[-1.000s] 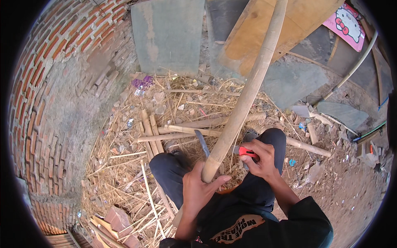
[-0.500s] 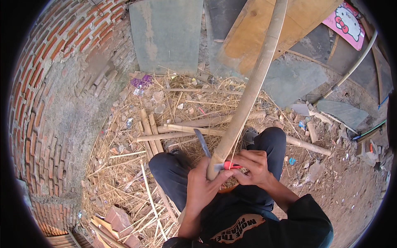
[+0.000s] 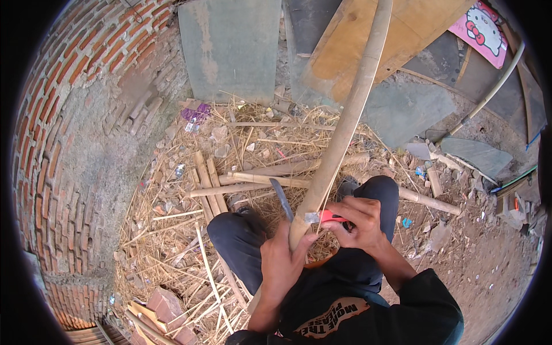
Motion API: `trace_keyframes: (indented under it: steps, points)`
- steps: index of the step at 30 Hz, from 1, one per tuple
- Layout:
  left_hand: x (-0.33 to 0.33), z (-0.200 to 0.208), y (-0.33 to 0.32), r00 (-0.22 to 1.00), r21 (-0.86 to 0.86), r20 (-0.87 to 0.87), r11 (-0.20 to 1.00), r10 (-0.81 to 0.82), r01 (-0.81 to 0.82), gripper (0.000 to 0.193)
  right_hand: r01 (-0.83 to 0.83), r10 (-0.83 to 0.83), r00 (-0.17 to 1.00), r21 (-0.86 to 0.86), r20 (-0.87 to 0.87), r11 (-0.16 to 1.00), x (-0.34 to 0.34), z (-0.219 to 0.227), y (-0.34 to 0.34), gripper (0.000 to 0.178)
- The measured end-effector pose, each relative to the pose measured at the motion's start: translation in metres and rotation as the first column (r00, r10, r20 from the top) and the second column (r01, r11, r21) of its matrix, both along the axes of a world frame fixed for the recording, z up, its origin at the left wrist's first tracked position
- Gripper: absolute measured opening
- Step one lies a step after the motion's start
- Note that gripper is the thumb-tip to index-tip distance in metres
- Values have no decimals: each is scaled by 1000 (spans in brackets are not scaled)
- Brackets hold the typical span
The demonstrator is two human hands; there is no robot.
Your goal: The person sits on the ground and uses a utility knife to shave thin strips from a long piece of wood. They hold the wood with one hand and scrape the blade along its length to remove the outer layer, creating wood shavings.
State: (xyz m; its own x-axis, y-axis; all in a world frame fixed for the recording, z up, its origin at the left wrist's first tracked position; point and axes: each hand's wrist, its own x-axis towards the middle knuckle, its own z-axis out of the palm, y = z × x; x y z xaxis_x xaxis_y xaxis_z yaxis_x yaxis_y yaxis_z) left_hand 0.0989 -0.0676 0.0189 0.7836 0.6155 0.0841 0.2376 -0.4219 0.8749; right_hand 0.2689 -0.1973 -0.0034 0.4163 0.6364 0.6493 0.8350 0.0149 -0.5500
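A long bamboo pole [image 3: 340, 150] slants from the top of the view down to my lap, its near end between my knees. My left hand [image 3: 280, 257] is closed round that near end, thumb along its right side. Beside those fingers a dark, curved blade [image 3: 281, 196] sticks up; whether my left hand holds it too, I cannot tell. In my closed right hand [image 3: 362, 223] is a red-handled knife [image 3: 331, 215], its short metal blade resting against the pole's right side. A thin strip runs along that edge, close to my right fingers.
Bamboo pieces [image 3: 270, 171], straw and rubble cover the ground ahead and left. A brick wall [image 3: 54, 149] curves up the left side. Boards [image 3: 230, 52] lean at the back, and a thin pole [image 3: 486, 100] stands at the right. Broken bricks [image 3: 167, 307] lie lower left.
My right hand and the red-handled knife have moved a little up and to the right along the pole. The pole's near end has shifted slightly; my left hand still grips it.
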Motion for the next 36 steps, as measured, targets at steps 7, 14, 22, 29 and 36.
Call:
trace_keyframes:
  steps: [7, 14, 22, 29, 36]
  points:
    - [-8, 2, -7, 994, -28, -105, 999, 20, -23, 31, 36, -37, 999, -57, -24, 998, 25, 21, -1, 27]
    - [-20, -3, -9, 992, -6, -122, 999, 31, -32, 31, 108, -109, 992, -27, -64, 994, 49, 22, -1, 28]
    - [-36, -11, -14, 978, 11, -206, 1000, 28, -27, 34, 222, -221, 972, 5, -75, 975, 83, 15, -1, 25]
    - [-54, -18, -17, 970, 19, -243, 1000, -1, 6, 36, 312, -300, 940, 50, -164, 949, 130, 20, -2, 24]
    - [-69, -24, -18, 960, 0, -280, 1000, 9, -10, 37, 358, -352, 932, 52, -89, 932, 176, 20, 8, 25]
